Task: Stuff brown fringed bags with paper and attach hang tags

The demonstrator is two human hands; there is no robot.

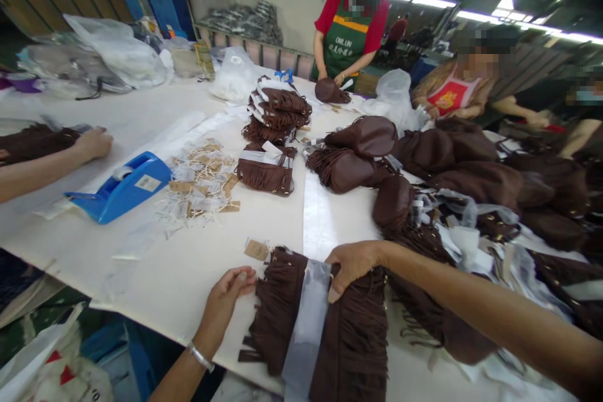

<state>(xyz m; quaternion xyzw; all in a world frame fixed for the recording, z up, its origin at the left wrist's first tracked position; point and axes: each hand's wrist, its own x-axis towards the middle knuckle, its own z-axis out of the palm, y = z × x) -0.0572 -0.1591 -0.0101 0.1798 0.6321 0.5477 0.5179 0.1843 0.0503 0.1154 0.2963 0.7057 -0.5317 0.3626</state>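
A dark brown fringed bag lies at the table's near edge, a strip of translucent plastic wrapped across its middle. My right hand grips its upper edge, thumb on the front beside the strip. At the bag's left side is my left hand, fingers loosely extended toward the fringe; whether they touch it I cannot tell. It wears a silver bangle at the wrist. A brown paper tag sits by the bag's upper left corner.
Left of centre are a blue tape dispenser and a heap of string tags. A wrapped fringed bag lies before a stack of others. Brown bags pile up at right. Co-workers stand around; one's hand shows at left.
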